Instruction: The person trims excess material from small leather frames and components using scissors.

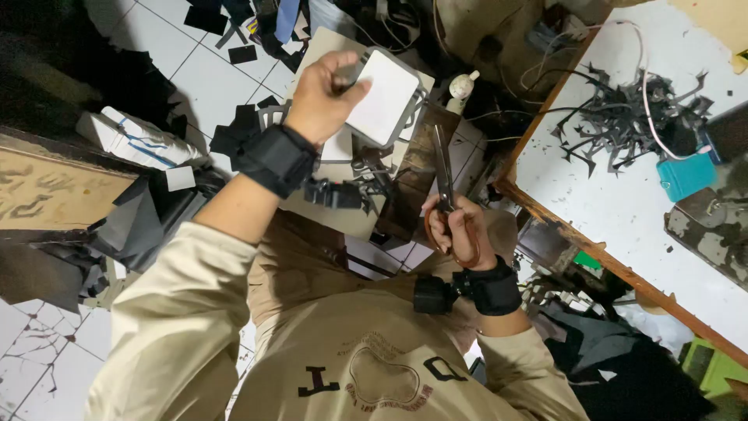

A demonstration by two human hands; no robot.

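Gripping scissors (pixel 446 183) right hand (pixel 460 230), blades pointing up-frame, away; left hand (pixel 323 93) fingers pinching white card (pixel 383 97).

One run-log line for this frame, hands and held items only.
left hand: holds white rounded-square card with grey border | right hand: grips brown-handled metal scissors, blades pointing at card | setting: white tile floor

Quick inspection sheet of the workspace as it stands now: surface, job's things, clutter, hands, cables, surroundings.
Surface: white table at right, wood-edged; white tiled floor below.
Job's things: white card with grey backing; scissors, blades pointing up.
Clutter: dark offcuts on table, black scraps on floor.
Hands: left hand pinches the card; right hand has its grip in the scissors' handles.
Cables: white cable across table.
Surroundings: teal box, white boxes.
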